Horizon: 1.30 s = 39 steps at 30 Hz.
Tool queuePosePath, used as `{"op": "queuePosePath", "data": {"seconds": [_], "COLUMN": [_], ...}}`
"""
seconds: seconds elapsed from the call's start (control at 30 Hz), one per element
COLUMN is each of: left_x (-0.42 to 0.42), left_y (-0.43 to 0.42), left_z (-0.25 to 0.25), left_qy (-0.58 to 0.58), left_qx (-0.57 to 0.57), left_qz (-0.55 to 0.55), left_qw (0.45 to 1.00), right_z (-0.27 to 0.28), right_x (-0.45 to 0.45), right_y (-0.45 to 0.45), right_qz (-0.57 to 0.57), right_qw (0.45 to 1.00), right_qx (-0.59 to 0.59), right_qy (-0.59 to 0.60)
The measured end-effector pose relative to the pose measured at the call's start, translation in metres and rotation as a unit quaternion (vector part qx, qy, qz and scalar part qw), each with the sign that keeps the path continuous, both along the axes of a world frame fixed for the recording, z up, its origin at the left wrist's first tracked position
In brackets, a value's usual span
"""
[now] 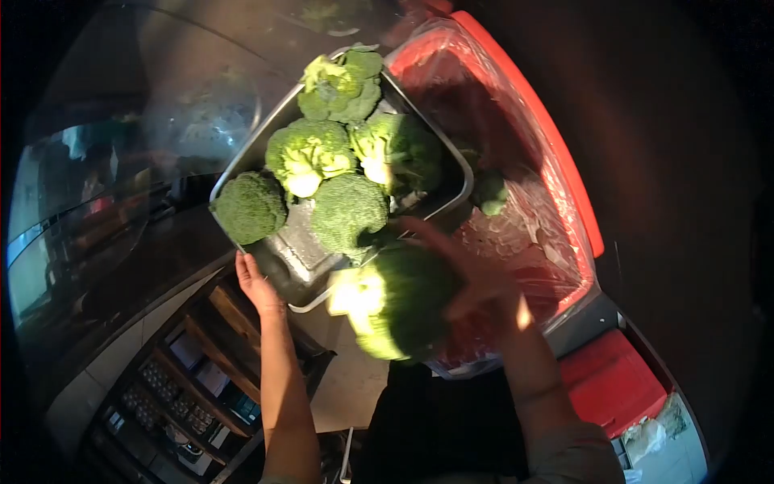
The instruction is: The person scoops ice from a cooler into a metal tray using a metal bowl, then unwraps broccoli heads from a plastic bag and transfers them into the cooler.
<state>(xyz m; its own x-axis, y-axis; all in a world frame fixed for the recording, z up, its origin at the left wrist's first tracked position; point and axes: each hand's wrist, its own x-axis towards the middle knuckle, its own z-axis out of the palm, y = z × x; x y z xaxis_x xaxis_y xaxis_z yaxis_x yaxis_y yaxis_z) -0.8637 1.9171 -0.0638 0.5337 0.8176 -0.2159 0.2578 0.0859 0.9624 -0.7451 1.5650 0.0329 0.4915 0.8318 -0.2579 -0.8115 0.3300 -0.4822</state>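
Observation:
A rectangular metal tray (300,235) is tilted toward me in the middle of the view, with several heads of broccoli (348,211) lying in it. My left hand (258,282) grips its near left rim, fingers partly hidden at the edge. Over the tray's near right edge, my right hand (476,270) holds a large broccoli head (395,302), its pale stalk side in bright sun and its outline smeared by motion. Shadow falls across that hand and hides some of its fingers.
Right of the tray stands a red crate (556,145) lined with clear plastic, a small green broccoli piece (490,194) inside it. Lower right is another red container (614,381). A dark wooden slatted rack (197,347) holds several items at lower left.

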Motion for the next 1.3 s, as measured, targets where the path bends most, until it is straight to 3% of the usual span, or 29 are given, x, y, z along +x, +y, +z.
{"op": "queuePosePath", "data": {"seconds": [0.1, 0.17, 0.27, 0.33, 0.43, 0.53, 0.63, 0.73, 0.83, 0.93, 1.03, 1.1, 1.17, 1.23, 1.3], "left_x": [0.005, 0.003, 0.006, 0.002, 0.005, 0.005, 0.005, 0.001, 0.001, -0.004, 0.005, 0.003, 0.008, 0.006, 0.003], "left_y": [-0.006, -0.004, -0.008, -0.002, -0.007, -0.008, -0.007, -0.002, -0.002, 0.005, -0.006, -0.003, -0.008, -0.006, -0.003], "left_z": [0.007, 0.007, 0.008, 0.003, 0.008, 0.007, 0.007, 0.004, 0.003, -0.004, 0.003, 0.001, 0.008, 0.007, 0.001], "left_qy": [-0.002, -0.005, -0.002, -0.005, -0.003, -0.001, 0.0, -0.003, 0.014, 0.058, 0.063, 0.047, 0.042, 0.042, 0.057], "left_qx": [-0.013, -0.021, -0.017, -0.021, -0.035, -0.033, -0.022, -0.032, -0.016, 0.046, 0.081, 0.067, 0.05, 0.037, 0.068], "left_qz": [-0.006, -0.011, -0.005, 0.002, 0.005, -0.002, -0.006, -0.014, 0.0, -0.002, 0.023, 0.002, -0.01, -0.009, -0.004], "left_qw": [1.0, 1.0, 1.0, 1.0, 0.999, 0.999, 1.0, 0.999, 1.0, 0.997, 0.994, 0.997, 0.998, 0.998, 0.996], "right_z": [-0.091, -0.148, -0.191, -0.218, -0.274, -0.315, -0.333, -0.332, -0.364, -0.327, -0.26, -0.123, -0.043, 0.021, 0.024], "right_x": [-0.04, -0.061, -0.067, -0.069, -0.08, -0.1, -0.149, -0.143, -0.144, -0.112, -0.081, -0.012, 0.006, 0.029, 0.045], "right_y": [-0.105, -0.15, -0.144, -0.121, -0.098, -0.07, -0.048, -0.06, -0.088, -0.086, -0.078, -0.04, -0.015, 0.026, 0.065], "right_qz": [-0.09, -0.088, -0.064, -0.037, 0.002, -0.021, -0.057, -0.014, 0.029, 0.213, 0.237, 0.316, 0.147, -0.006, -0.084], "right_qw": [0.994, 0.966, 0.877, 0.776, 0.681, 0.681, 0.618, 0.703, 0.764, 0.708, 0.668, 0.816, 0.903, 0.785, 0.498], "right_qx": [-0.056, -0.24, -0.476, -0.629, -0.73, -0.722, -0.768, -0.704, -0.637, -0.663, -0.567, -0.465, -0.36, -0.417, -0.59], "right_qy": [-0.004, 0.023, 0.015, 0.03, -0.046, -0.119, -0.158, -0.102, -0.101, -0.117, -0.42, -0.135, -0.182, -0.459, -0.63]}}
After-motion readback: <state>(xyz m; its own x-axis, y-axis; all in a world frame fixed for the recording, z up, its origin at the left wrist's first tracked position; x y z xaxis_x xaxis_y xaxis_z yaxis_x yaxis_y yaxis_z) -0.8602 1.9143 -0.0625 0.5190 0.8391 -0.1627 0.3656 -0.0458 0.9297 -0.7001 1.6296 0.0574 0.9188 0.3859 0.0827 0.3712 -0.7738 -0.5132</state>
